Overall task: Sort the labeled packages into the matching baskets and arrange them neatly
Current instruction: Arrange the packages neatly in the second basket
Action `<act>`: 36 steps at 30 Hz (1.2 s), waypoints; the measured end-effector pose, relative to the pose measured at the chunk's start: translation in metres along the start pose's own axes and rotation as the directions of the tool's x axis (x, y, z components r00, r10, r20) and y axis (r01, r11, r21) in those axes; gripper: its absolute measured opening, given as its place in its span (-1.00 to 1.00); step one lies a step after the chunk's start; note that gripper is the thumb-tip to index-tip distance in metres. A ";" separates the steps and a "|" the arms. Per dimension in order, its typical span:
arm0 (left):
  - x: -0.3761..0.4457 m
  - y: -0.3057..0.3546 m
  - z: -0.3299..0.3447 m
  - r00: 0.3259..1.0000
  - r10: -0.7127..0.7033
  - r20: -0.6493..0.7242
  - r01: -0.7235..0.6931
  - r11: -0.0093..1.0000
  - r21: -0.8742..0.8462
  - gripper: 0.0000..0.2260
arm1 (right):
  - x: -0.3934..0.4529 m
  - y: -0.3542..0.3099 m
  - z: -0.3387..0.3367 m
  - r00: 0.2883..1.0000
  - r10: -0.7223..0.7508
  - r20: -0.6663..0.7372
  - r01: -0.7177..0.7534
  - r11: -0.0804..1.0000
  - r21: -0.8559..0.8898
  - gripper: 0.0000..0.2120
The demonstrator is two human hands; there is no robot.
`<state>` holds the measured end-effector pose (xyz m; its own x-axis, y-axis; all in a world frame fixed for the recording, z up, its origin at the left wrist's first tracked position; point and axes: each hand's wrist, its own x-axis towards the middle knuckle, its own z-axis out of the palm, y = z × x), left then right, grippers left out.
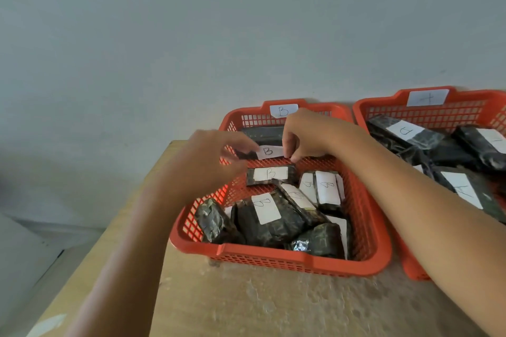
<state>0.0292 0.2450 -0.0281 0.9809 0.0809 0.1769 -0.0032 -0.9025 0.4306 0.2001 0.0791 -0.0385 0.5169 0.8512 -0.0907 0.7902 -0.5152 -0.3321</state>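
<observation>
An orange basket (276, 257) tagged B holds several dark wrapped packages with white B labels. Both my hands hover over its far half and hold one B package (269, 151) between them: my left hand (210, 159) pinches its left end, my right hand (306, 134) its right end. Just below lies another B package (271, 174). A larger B package (267, 216) sits near the front. A second orange basket (383, 102) at the right, tagged A, holds dark packages with A labels (405, 133).
The baskets stand side by side on a wooden table (246, 304) against a pale wall. The table's left edge runs diagonally, with floor below it. A white scrap (48, 324) lies at the front left corner.
</observation>
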 end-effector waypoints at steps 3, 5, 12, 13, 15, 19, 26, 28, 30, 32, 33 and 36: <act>0.024 -0.014 -0.004 0.994 -0.037 -0.101 0.043 0.998 0.056 -0.64 | 0.001 0.001 0.005 0.997 0.007 0.083 -0.004 0.999 -0.035 -0.84; 0.040 -0.015 0.002 0.995 -0.030 -0.095 0.033 0.999 0.026 -0.69 | 0.003 0.003 0.007 0.992 0.027 0.122 -0.018 0.997 -0.074 -0.83; 0.053 -0.022 0.050 1.000 0.006 0.010 -0.007 1.000 0.013 -0.85 | 0.002 0.007 -0.004 0.970 -0.033 0.241 -0.001 0.990 0.138 -0.77; 0.054 -0.024 0.053 0.997 0.010 0.075 -0.012 0.999 0.030 -0.85 | 0.002 0.005 -0.004 0.950 -0.039 0.311 -0.005 0.990 0.140 -0.70; 0.059 -0.026 0.056 0.985 0.007 0.174 -0.023 0.995 0.094 -0.79 | 0.004 0.000 0.002 0.918 -0.049 0.393 0.010 0.995 0.100 -0.64; 0.063 -0.031 0.061 0.963 -0.010 0.270 -0.050 0.975 0.216 -0.70 | 0.006 0.001 0.003 0.926 -0.056 0.372 0.016 0.994 0.109 -0.70; 0.063 -0.032 0.059 0.968 -0.037 0.249 -0.038 0.956 0.291 -0.62 | 0.002 0.011 -0.007 0.952 -0.148 0.266 0.045 0.934 0.355 -0.67; 0.064 -0.033 0.060 0.983 -0.052 0.177 -0.009 0.943 0.332 -0.59 | 0.001 0.013 -0.012 0.987 -0.130 0.096 0.081 0.912 0.403 -0.71; 0.063 -0.033 0.058 0.993 -0.057 0.100 0.020 0.942 0.335 -0.55 | 0.002 0.014 -0.017 0.989 -0.075 -0.124 0.128 0.857 0.499 -0.75; 0.062 -0.032 0.056 0.998 -0.017 0.065 -0.004 0.953 0.303 -0.57 | 0.003 0.015 -0.020 0.952 -0.012 -0.305 0.184 0.820 0.542 -0.74; 0.061 -0.032 0.056 0.997 0.009 0.076 -0.030 0.959 0.283 -0.60 | 0.003 0.015 -0.021 0.931 0.003 -0.366 0.206 0.822 0.531 -0.73; 0.063 -0.030 0.058 0.993 0.030 0.117 -0.066 0.946 0.317 -0.66 | 0.005 0.015 -0.019 0.908 -0.019 -0.418 0.220 0.871 0.438 -0.74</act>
<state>0.1026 0.2531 -0.0811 0.9964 0.0035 0.0846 -0.0062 -0.9934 0.1148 0.2203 0.0738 -0.0263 0.5917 0.7415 0.3162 0.6579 -0.2176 -0.7210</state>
